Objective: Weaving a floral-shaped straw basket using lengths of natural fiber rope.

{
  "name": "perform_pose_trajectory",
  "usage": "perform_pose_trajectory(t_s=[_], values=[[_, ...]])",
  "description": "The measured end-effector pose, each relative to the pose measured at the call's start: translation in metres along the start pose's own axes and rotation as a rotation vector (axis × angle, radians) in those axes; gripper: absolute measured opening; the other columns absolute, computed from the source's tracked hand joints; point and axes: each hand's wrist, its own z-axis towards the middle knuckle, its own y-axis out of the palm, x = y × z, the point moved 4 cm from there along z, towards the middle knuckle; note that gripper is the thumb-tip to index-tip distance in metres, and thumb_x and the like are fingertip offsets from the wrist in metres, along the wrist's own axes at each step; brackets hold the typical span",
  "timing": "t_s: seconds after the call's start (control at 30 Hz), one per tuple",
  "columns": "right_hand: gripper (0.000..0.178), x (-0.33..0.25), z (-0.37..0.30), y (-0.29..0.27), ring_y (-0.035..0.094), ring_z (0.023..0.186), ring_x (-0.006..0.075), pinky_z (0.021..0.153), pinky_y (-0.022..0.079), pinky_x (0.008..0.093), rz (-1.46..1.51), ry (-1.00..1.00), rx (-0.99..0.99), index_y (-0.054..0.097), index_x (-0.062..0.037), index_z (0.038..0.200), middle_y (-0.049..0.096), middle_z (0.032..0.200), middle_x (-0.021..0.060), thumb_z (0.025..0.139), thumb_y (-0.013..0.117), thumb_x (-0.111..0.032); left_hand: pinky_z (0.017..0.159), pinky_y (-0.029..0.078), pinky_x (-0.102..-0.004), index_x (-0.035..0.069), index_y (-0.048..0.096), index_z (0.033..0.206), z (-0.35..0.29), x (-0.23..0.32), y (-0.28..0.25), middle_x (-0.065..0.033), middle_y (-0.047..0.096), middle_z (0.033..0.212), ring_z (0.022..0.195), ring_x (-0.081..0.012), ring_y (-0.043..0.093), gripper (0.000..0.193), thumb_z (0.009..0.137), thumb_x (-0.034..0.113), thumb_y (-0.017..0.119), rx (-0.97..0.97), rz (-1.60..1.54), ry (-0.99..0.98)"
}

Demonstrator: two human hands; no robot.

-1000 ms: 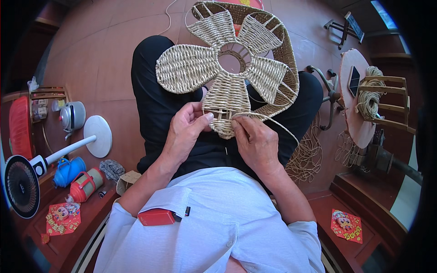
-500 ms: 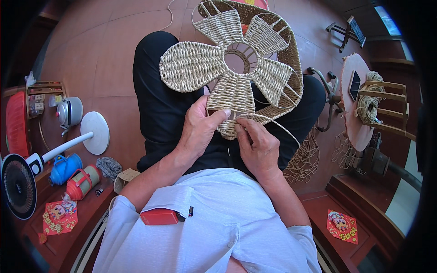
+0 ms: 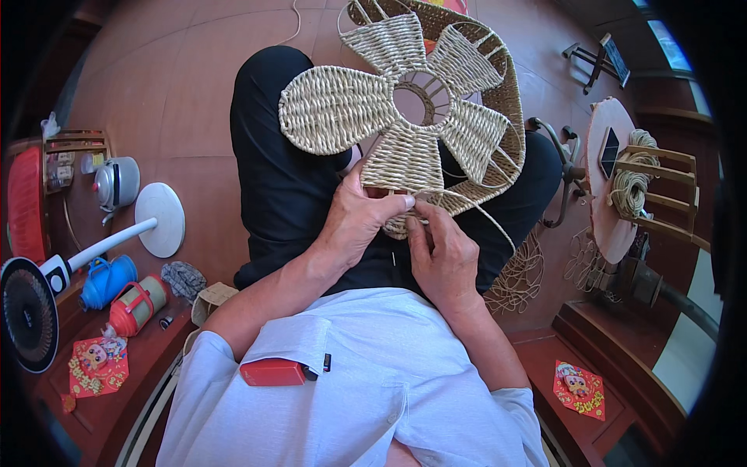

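Over my lap lies a flower-shaped woven straw piece (image 3: pixel 401 159), with petals around a round central hole. The left petal (image 3: pixel 334 109) is woven to its rounded end, while others show bare frame near their tips. Behind it is an oval woven basket (image 3: pixel 512 101). My left hand (image 3: pixel 350 222) grips the lower petal's left side, its thumb stretched across the unwoven part. Close beside that thumb, my right hand (image 3: pixel 445 253) pinches a straw cord (image 3: pixel 486 212) at the petal's lower end. Its fingertips partly hide the cord, whose tail curves off to the right.
Loose cord (image 3: pixel 520 272) lies on the floor at right, near a wheeled chair base (image 3: pixel 572 171). Cord coils (image 3: pixel 632 191) hang by a wooden rack. At left stand a fan (image 3: pixel 31 311), a kettle (image 3: pixel 118 185) and blue and red flasks (image 3: pixel 138 306).
My left thumb has slid right, up to my right fingertips. The woven piece sits slightly farther right and lower in view. My right hand stays at the petal's end with the cord.
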Motion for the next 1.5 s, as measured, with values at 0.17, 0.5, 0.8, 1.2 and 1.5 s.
perform_pose_trajectory(t_s=[0.17, 0.5, 0.8, 1.2, 1.5], values=[[0.021, -0.002, 0.003, -0.001, 0.079, 0.082, 0.035, 0.07, 0.063, 0.042, -0.022, 0.014, -0.041, 0.073, -0.0018, 0.119, 0.079, 0.102, 0.0165, 0.099, 0.077, -0.009, 0.106, 0.058, -0.0332, 0.0, 0.067, 0.135, 0.003, -0.009, -0.003, -0.0084, 0.077, 0.125, 0.112, -0.0161, 0.075, 0.041, 0.095, -0.005, 0.073, -0.007, -0.088, -0.074], [0.015, -0.003, 0.017, -0.008, 0.077, 0.071, 0.033, 0.061, 0.057, 0.0427, -0.026, 0.034, -0.149, 0.072, -0.0061, 0.111, 0.075, 0.084, 0.0147, 0.099, 0.078, -0.013, 0.107, 0.056, -0.0338, 0.0, 0.066, 0.137, -0.001, -0.005, -0.008, -0.009, 0.076, 0.128, 0.117, -0.016, 0.073, 0.041, 0.097, -0.003, 0.072, -0.064, -0.056, -0.123], [0.02, 0.001, 0.012, -0.006, 0.067, 0.057, 0.0255, 0.056, 0.052, 0.0394, 0.02, 0.155, -0.136, 0.067, -0.0037, 0.112, 0.065, 0.068, 0.0095, 0.098, 0.08, -0.011, 0.108, 0.055, -0.0323, -0.001, 0.06, 0.142, -0.011, -0.001, -0.01, -0.0088, 0.074, 0.13, 0.117, -0.0145, 0.071, 0.047, 0.096, -0.003, 0.072, 0.059, 0.012, -0.026], [0.018, -0.002, 0.011, -0.007, 0.06, 0.053, 0.0208, 0.054, 0.049, 0.0378, 0.033, 0.133, -0.091, 0.069, -0.0055, 0.109, 0.059, 0.065, 0.0057, 0.097, 0.082, -0.011, 0.111, 0.053, -0.034, 0.001, 0.058, 0.144, -0.01, -0.004, -0.011, -0.0082, 0.075, 0.128, 0.119, -0.0147, 0.071, 0.048, 0.098, 0.004, 0.075, -0.021, -0.13, -0.035], [0.033, -0.02, 0.014, 0.008, 0.07, 0.069, 0.0245, 0.062, 0.056, 0.0385, -0.05, -0.189, -0.051, 0.076, -0.0114, 0.125, 0.065, 0.086, 0.0058, 0.093, 0.08, -0.01, 0.09, 0.052, -0.0271, 0.002, 0.06, 0.136, -0.025, 0.0, -0.027, -0.0017, 0.072, 0.113, 0.097, -0.0074, 0.063, 0.039, 0.1, 0.01, 0.072, 0.247, -0.067, -0.095]])
